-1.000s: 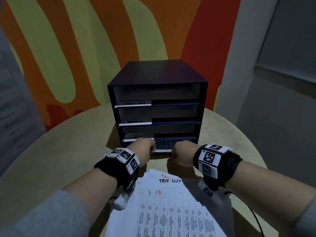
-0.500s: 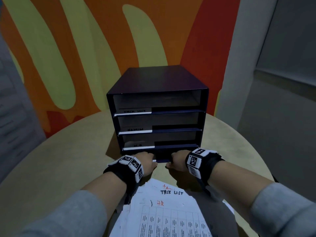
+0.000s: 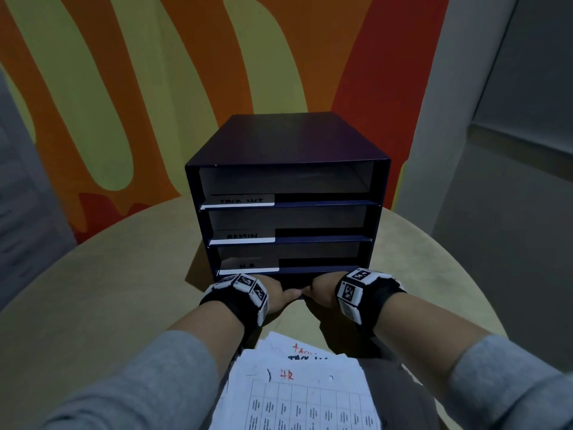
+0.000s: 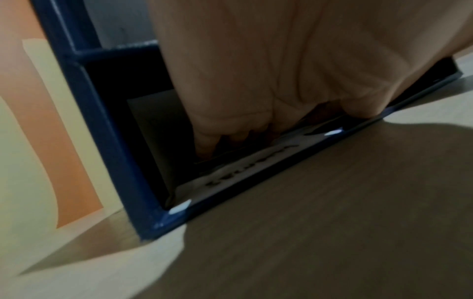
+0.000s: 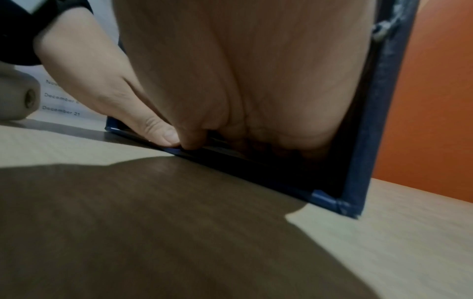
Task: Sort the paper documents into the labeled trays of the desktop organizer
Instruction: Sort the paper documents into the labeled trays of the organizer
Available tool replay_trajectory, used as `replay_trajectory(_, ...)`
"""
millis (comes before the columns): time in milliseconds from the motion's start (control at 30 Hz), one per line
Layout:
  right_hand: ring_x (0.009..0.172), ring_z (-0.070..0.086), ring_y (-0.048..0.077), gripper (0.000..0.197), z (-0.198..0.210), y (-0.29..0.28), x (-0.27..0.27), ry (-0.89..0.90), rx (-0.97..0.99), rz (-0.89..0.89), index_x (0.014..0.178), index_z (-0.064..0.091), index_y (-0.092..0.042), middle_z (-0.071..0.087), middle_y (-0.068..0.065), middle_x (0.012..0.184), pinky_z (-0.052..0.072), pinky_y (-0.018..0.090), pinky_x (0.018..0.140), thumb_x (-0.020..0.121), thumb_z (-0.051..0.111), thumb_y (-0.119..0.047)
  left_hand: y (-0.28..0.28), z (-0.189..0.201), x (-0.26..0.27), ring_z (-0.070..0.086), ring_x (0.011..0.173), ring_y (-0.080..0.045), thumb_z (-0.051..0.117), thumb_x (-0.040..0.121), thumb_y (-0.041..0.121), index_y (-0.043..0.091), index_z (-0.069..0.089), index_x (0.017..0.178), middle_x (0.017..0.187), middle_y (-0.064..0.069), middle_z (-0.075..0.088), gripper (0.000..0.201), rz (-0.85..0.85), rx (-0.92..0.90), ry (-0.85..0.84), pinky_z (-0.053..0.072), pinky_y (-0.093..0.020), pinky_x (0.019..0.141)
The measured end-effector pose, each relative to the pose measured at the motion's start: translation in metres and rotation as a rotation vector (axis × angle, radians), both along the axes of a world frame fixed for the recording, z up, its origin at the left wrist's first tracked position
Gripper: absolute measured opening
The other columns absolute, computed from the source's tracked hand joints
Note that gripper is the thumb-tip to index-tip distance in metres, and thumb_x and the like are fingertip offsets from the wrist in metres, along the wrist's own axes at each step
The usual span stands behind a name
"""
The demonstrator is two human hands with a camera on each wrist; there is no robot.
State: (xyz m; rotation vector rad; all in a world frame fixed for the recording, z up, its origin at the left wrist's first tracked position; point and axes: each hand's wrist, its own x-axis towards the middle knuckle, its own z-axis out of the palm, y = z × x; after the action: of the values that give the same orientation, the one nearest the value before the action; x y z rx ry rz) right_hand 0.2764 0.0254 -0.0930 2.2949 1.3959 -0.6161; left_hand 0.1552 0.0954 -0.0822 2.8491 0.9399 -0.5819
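A dark blue desktop organizer (image 3: 288, 135) stands on the round table, its trays labeled TASK LIST (image 3: 242, 200), ADMIN (image 3: 242, 235) and HR (image 3: 248, 265). Both hands reach into the lowest slot beneath the HR label. In the left wrist view, the fingers (image 4: 204, 147) of my left hand (image 3: 279, 294) press down on a grey sheet (image 4: 153, 125) lying inside that tray. My right hand (image 3: 322, 290) has its thumb (image 5: 190, 141) on the tray's front lip, and its fingers are lost in the dark slot. The two thumbs meet at the lip. A stack of printed documents (image 3: 294, 383) lies near me.
The pale wooden table (image 3: 93, 305) extends left and right of the organizer. An orange and yellow-green wall (image 3: 124, 88) rises right behind it, with a grey pillar (image 3: 449, 119) at the right. The three upper trays look dark inside.
A white sheet edge that showed between my hands at the lowest tray has gone inside. Both hands have moved forward into the slot, and the view has tilted down.
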Motion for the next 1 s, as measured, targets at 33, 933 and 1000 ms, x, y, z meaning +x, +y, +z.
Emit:
replay_trajectory(33,0.125,0.049,0.033,0.041,-0.003,0.0,0.001,-0.006,-0.007,-0.02,0.144,0.039,-0.016,0.047,0.011,0.141,0.037,0.043,0.107,0.106,0.031,-0.025,0.0,-0.001,0.001,0.06,0.105,-0.029,0.019,0.098,0.063,0.008,0.06,0.121,0.115,-0.016,0.064,0.073,0.009,0.002,0.008,0.043,-0.035,0.089)
replay_trajectory(933,0.096,0.057,0.026,0.044,0.056,-0.053,0.003,0.086,0.121,0.051,0.123,0.059,-0.001,0.06,0.011,0.108,0.042,0.034,0.084,0.103,0.039,-0.035,0.001,0.039,-0.045,0.053,0.121,-0.028,0.018,0.104,0.05,0.005,0.056,0.13,0.129,-0.014,0.057,0.064,0.14,-0.134,-0.009,0.037,-0.033,0.097)
replay_trajectory(1000,0.09,0.06,0.026,0.04,0.07,-0.064,0.007,0.146,0.168,-0.024,0.112,0.064,-0.002,0.064,0.013,0.104,0.047,0.034,0.082,0.1,0.045,-0.035,0.002,0.058,-0.062,0.055,0.119,-0.028,0.019,0.103,0.053,0.009,0.06,0.121,0.115,-0.011,0.058,0.063,0.15,-0.171,-0.062,0.039,-0.034,0.097)
